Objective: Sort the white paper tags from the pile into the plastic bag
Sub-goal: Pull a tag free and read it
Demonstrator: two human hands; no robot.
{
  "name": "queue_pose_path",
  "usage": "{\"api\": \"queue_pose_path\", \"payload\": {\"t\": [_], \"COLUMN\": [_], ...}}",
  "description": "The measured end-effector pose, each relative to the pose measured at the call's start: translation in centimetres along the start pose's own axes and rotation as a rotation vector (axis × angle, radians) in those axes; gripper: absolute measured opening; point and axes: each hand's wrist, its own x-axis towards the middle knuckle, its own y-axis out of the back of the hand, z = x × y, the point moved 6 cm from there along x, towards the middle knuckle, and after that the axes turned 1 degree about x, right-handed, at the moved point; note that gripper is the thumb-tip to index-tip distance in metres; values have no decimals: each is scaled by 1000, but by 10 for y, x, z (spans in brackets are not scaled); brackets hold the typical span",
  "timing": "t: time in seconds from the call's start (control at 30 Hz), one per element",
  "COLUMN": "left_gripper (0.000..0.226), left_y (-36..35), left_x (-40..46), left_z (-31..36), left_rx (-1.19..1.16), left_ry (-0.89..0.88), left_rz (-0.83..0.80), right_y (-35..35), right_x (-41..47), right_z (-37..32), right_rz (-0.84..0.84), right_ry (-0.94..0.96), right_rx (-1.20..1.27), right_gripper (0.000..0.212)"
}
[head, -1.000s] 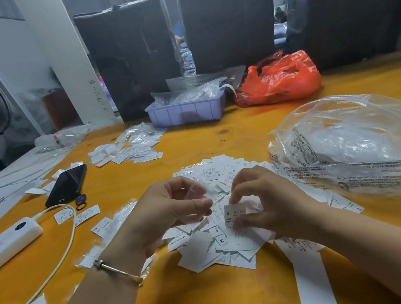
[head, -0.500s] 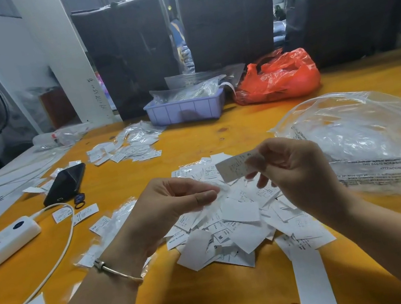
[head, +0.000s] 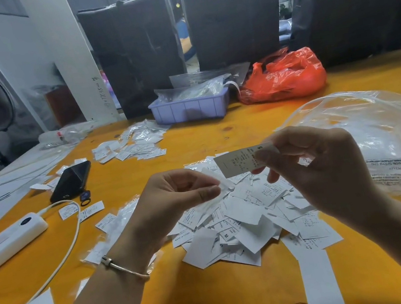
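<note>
A pile of white paper tags lies on the yellow table in front of me. My right hand pinches one white tag marked S and holds it in the air above the pile's far side. My left hand hovers over the pile's left side and pinches a small clear plastic bag between thumb and fingers. The tag's left end sits just above and to the right of the left hand's fingertips. A large clear plastic bag with printed text lies to the right.
A black phone and a white power strip with its cable lie at the left. A second heap of tags and a blue tray sit further back, beside a red bag. Loose paper strips lie near the front edge.
My right hand picked one tag out of the pile and raised it up, turning it level. My left hand has stayed in place with the small clear bag.
</note>
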Motion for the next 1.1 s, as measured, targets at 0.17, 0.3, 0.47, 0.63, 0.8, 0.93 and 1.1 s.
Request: {"api": "queue_pose_path", "payload": {"t": [0.17, 0.3, 0.47, 0.63, 0.8, 0.93, 1.1], "left_gripper": [25, 26, 24, 24, 23, 24, 21], "left_y": [-2, -3, -4, -3, -2, -2, -1], "left_x": [0, -1, -2, -2, -2, -3, -3], "left_z": [2, 2, 3, 4, 4, 5, 6], "left_rx": [-1, 2, -3, 6, -2, -15, 1], "left_ry": [-8, -4, -12, -18, -15, -17, -27], "left_rz": [-21, -29, -44, -34, -30, -26, -24], "right_y": [0, 0, -4, -1, 0, -3, -6], "right_x": [0, 1, 0, 0, 1, 0, -1], "right_z": [2, 4, 7, 7, 9, 10, 12], "right_rz": [0, 4, -43, 12, 32, -14, -47], "right_ry": [-32, -56, -84, -106, -146, -151, -177], "right_rx": [27, 75, 82, 111, 152, 172, 211], "right_gripper": [8, 9, 8, 7, 9, 11, 11]}}
